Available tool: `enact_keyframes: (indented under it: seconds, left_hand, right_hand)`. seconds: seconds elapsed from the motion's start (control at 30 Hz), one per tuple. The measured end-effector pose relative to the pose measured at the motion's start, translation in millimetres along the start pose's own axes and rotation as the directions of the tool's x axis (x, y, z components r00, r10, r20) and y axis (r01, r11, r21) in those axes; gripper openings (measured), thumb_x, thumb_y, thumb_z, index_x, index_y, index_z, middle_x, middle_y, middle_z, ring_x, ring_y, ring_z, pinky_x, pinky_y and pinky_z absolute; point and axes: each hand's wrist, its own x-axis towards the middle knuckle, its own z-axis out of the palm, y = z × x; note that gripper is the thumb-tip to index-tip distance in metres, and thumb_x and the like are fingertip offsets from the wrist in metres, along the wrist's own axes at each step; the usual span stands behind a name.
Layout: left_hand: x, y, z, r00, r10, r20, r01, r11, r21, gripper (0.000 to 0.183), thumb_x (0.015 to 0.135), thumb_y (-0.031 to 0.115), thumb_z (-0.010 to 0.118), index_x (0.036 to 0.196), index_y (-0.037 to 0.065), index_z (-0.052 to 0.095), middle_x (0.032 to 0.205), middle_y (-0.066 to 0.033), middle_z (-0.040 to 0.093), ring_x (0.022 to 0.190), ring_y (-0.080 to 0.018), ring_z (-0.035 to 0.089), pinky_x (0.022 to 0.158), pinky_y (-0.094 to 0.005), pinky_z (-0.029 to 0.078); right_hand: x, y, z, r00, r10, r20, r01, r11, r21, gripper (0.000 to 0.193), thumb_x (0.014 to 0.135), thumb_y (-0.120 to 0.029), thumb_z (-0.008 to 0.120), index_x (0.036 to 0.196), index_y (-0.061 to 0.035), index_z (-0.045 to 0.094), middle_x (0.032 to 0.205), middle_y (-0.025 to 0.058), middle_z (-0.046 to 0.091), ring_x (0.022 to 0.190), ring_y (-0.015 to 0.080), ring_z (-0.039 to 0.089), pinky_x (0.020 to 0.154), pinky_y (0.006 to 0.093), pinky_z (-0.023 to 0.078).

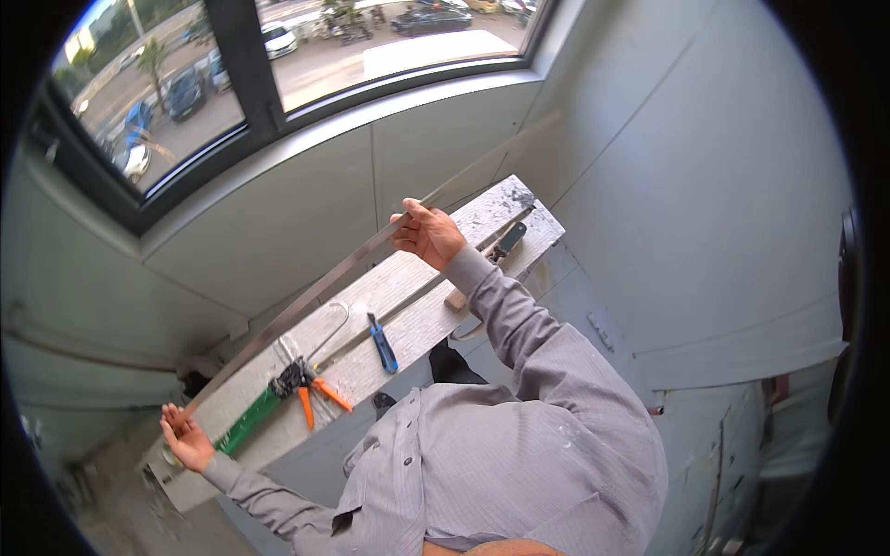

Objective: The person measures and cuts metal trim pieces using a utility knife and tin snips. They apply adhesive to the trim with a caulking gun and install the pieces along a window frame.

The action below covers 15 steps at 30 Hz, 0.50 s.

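Long thin metal strip [306,287] held at both ends, running lengthwise just above the far long edge of the tabletop [408,324], a worn plank surface set against the grey wall under the window [278,56]. Right hand [426,233] closed around the strip near the tabletop's far right end, fingers wrapped over it, thumb on top. Left hand [185,437] out past the left end of the tabletop, palm open and fingers spread wide, the strip's tip resting against the fingertips rather than gripped. Strip slightly bowed, tilted up toward the right.

On the tabletop, near the left end: a green-handled tool [248,422] lying along the boards, just beside it orange-handled pliers [311,389] with handles splayed toward the near edge. A curved wire hook [334,324] above them, toward the middle. Blue-handled pliers [381,343] at the middle, near the near edge. A small wooden block [455,299] right by the right sleeve [519,324], and a dark handheld tool [509,239] toward the right end.

Grey long-sleeved shirt on both arms. Through the window, parked cars [185,91] on a street below.
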Motion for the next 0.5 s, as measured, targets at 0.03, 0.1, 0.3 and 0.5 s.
enact_keyframes:
  seconds: [0.03, 0.1, 0.3, 0.5]
  left_hand:
    - [0, -2, 10, 0.997, -0.041, 0.073, 0.036, 0.998, 0.059, 0.036, 0.106, 0.022, 0.058, 0.132, -0.002, 0.063, 0.134, -0.0097, 0.068, 0.125, -0.0190, 0.063, 0.109, -0.0348, 0.050]
    - [2, -15, 35, 0.997, -0.070, 0.022, 0.067, 0.993, 0.100, 0.036, 0.105, 0.026, 0.060, 0.130, -0.001, 0.065, 0.129, -0.0084, 0.071, 0.121, -0.0172, 0.066, 0.104, -0.0318, 0.051]
    - [8, -80, 124, 0.994, -0.086, -0.066, 0.100, 0.966, 0.240, 0.035, 0.103, 0.033, 0.063, 0.121, 0.003, 0.070, 0.115, -0.0074, 0.075, 0.105, -0.0162, 0.070, 0.093, -0.0308, 0.056]
    - [19, -142, 183, 0.974, -0.176, -0.144, 0.212, 0.933, 0.292, 0.034, 0.103, 0.035, 0.063, 0.117, 0.004, 0.070, 0.114, -0.0052, 0.075, 0.102, -0.0166, 0.070, 0.091, -0.0332, 0.059]
  right_hand:
    - [12, -12, -12, 0.994, -0.013, -0.104, 0.012, 1.000, -0.011, 0.026, 0.104, -0.034, 0.063, 0.113, -0.0094, 0.061, 0.095, 0.0074, 0.072, 0.077, 0.0211, 0.071, 0.072, 0.0363, 0.061]
    - [42, -33, -35, 0.985, -0.063, -0.162, 0.061, 0.998, -0.012, 0.027, 0.103, -0.034, 0.064, 0.103, -0.0070, 0.064, 0.089, 0.0072, 0.072, 0.073, 0.0199, 0.071, 0.069, 0.0344, 0.061]
    - [140, -121, -149, 0.929, -0.134, -0.345, 0.080, 0.983, -0.167, 0.030, 0.098, -0.032, 0.069, 0.086, -0.0055, 0.066, 0.075, 0.0082, 0.070, 0.066, 0.0197, 0.069, 0.063, 0.0383, 0.060]
    - [238, -235, -265, 0.696, -0.352, -0.626, 0.133, 0.920, -0.369, 0.035, 0.095, -0.034, 0.072, 0.081, -0.0027, 0.066, 0.070, 0.0094, 0.068, 0.053, 0.0180, 0.063, 0.045, 0.0334, 0.056]
